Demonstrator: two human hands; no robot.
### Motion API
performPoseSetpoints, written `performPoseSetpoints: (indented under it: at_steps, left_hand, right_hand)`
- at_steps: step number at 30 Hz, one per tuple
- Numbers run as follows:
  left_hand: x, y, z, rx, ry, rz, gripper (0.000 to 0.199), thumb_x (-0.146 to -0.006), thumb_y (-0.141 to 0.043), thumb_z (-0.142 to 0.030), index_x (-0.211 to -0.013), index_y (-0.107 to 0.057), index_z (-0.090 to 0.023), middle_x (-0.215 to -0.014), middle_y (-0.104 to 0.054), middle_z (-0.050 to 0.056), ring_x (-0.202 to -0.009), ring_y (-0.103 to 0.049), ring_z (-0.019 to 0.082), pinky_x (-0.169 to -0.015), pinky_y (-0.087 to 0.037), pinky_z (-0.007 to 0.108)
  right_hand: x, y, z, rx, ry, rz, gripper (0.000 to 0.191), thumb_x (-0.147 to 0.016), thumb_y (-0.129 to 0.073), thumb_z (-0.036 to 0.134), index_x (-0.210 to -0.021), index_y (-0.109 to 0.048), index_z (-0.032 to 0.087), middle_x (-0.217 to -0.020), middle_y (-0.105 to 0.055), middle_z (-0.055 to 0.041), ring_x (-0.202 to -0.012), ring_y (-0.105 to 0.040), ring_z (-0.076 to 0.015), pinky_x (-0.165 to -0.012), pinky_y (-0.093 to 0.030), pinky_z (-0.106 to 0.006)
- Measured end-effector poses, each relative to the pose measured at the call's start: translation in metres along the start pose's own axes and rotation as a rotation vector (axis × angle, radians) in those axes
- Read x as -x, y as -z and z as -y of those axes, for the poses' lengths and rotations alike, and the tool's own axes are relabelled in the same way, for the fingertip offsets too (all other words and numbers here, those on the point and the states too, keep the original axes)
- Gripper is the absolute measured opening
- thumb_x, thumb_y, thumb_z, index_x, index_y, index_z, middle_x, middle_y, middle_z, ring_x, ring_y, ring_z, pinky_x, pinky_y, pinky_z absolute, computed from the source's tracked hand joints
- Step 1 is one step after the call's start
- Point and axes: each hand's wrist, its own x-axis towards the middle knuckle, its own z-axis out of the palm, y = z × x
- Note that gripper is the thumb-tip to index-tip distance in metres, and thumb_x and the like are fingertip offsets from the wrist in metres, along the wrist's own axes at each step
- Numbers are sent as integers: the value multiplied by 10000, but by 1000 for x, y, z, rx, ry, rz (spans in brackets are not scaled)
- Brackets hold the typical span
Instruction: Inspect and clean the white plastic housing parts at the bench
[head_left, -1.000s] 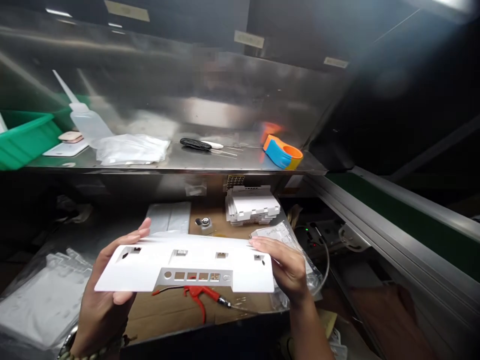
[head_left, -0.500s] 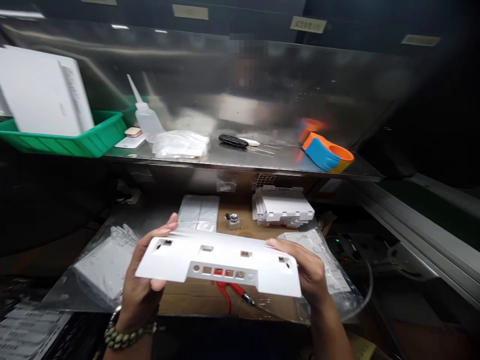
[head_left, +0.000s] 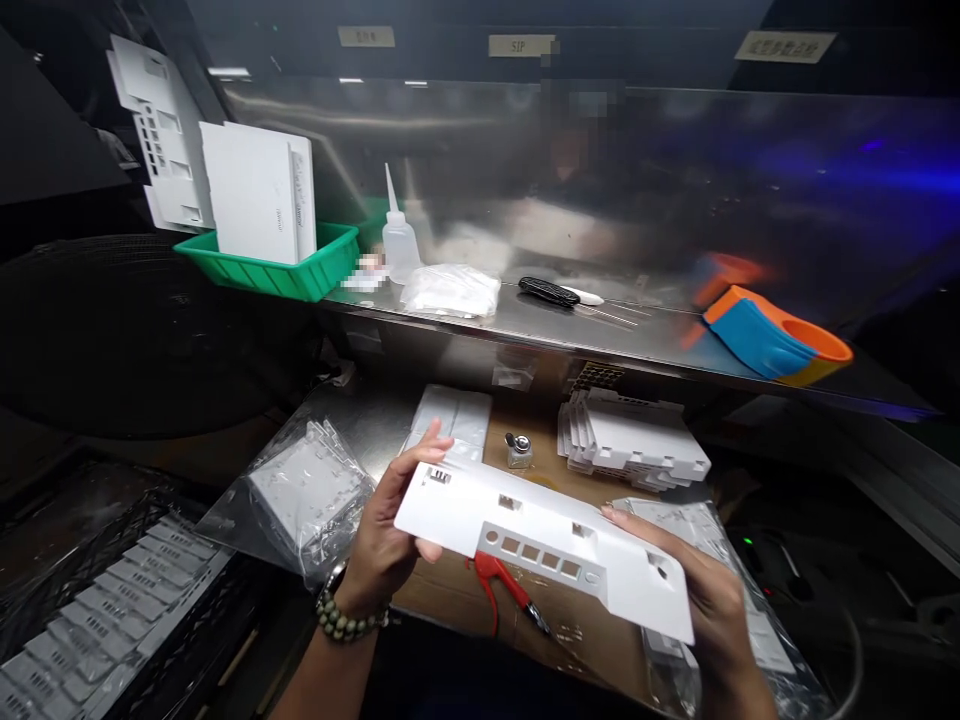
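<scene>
A white plastic router housing (head_left: 544, 530), long and with a row of square port cut-outs, is held up between both hands over the bench. My left hand (head_left: 394, 525) grips its left end, thumb below and fingers along the top edge. Around the right end is my right hand (head_left: 701, 570), its fingers partly hidden behind the housing. Below it on the brown bench surface lies a red air blow gun (head_left: 510, 590) with a metal nozzle. Just beyond the housing stands a small clear bottle with a metal top (head_left: 519, 450).
Stacked white housings (head_left: 637, 435) sit at the right, bagged ones (head_left: 311, 490) at the left. A shelf above bears a green bin (head_left: 300, 280), squeeze bottle (head_left: 401, 245), black-handled tool (head_left: 547, 291) and orange-blue tape dispenser (head_left: 765, 335). A black crate (head_left: 225, 650) holds more white parts.
My view has swung left, so the bench and shelf appear farther right. The housing, still in both hands, now tilts down toward its right end.
</scene>
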Motion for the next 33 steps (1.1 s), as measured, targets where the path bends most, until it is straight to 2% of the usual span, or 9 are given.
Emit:
performPoseSetpoints:
  at_steps: [3, 5, 7, 9, 11, 16, 19, 25, 33]
  left_hand:
    - [0, -1, 1, 336, 278, -130, 833, -735, -473, -932, -1322, -678, -379, -1710, -250, -74, -1592, -103, 334, -1227, -330, 461]
    - [-1, -1, 2, 609, 613, -143, 897, -794, -371, -928, -1435, -591, -340, -1681, -337, 9, -1551, -259, 372, -1147, -437, 522]
    - [0, 0, 4, 749, 875, -89, 779, -902, -528, -729, -1498, -520, -227, -1559, -516, 142, -1442, -455, 406, -1088, -491, 554]
    - [1, 1, 5, 744, 967, -82, 683, -935, -652, -446, -1518, -473, -138, -1426, -627, 208, -1323, -588, 401, -1070, -511, 550]
    - [4, 2, 7, 719, 950, -116, 663, -931, -675, -349, -1515, -467, -114, -1355, -674, 218, -1245, -650, 391, -1068, -518, 545]
    - [14, 8, 14, 791, 783, -17, 825, -874, -693, -599, -1537, -451, -172, -1393, -660, 184, -1315, -595, 396, -1126, -470, 534]
    - [15, 12, 18, 857, 706, 42, 844, -868, -644, -681, -1564, -414, -262, -1478, -604, 131, -1391, -524, 378, -1173, -416, 516]
    - [10, 15, 13, 829, 635, 31, 787, -890, -456, -799, -1511, -493, -318, -1455, -624, 82, -1416, -500, 353, -1162, -419, 516]
    - [7, 16, 16, 523, 637, -32, 941, -810, -271, -933, -1356, -645, -264, -1242, -721, 158, -1256, -627, 378, -974, -555, 542]
  right_hand:
    - [2, 1, 6, -15, 42, -30, 430, -985, -523, 132, -1363, -659, 284, -1363, -693, -40, -1220, -689, -263, -1052, -575, -376]
    - [1, 2, 11, 14, 88, -51, 447, -980, -503, 101, -1356, -671, 275, -1394, -671, -47, -1272, -654, -289, -1091, -548, -427]
    - [-1, 2, 16, 67, 124, -45, 460, -973, -499, 80, -1342, -686, 281, -1406, -662, -39, -1297, -635, -291, -1116, -528, -427]
    - [-3, -1, 19, 107, 100, -68, 446, -973, -511, 88, -1308, -710, 304, -1437, -639, -22, -1302, -632, -276, -1128, -517, -401]
    - [-4, -7, 20, 113, 17, -125, 406, -972, -555, 137, -1294, -717, 324, -1470, -610, -15, -1302, -632, -274, -1143, -505, -410]
    - [5, -24, 22, -162, -485, -348, 465, -980, -622, 367, -1438, -594, 294, -1366, -690, -77, -1269, -655, -301, -1104, -535, -491]
    - [16, -27, 27, -481, -679, -300, 490, -1010, -550, 469, -1451, -583, 260, -1402, -656, -122, -1273, -647, -333, -1038, -580, -491]
    - [19, -24, 42, -475, -621, -293, 446, -964, -653, 423, -1390, -638, 291, -1455, -607, -74, -1344, -588, -314, -1118, -517, -425]
    - [7, -20, 54, -413, -511, -256, 451, -975, -632, 433, -1402, -628, 287, -1436, -616, -77, -1306, -618, -312, -998, -611, -389]
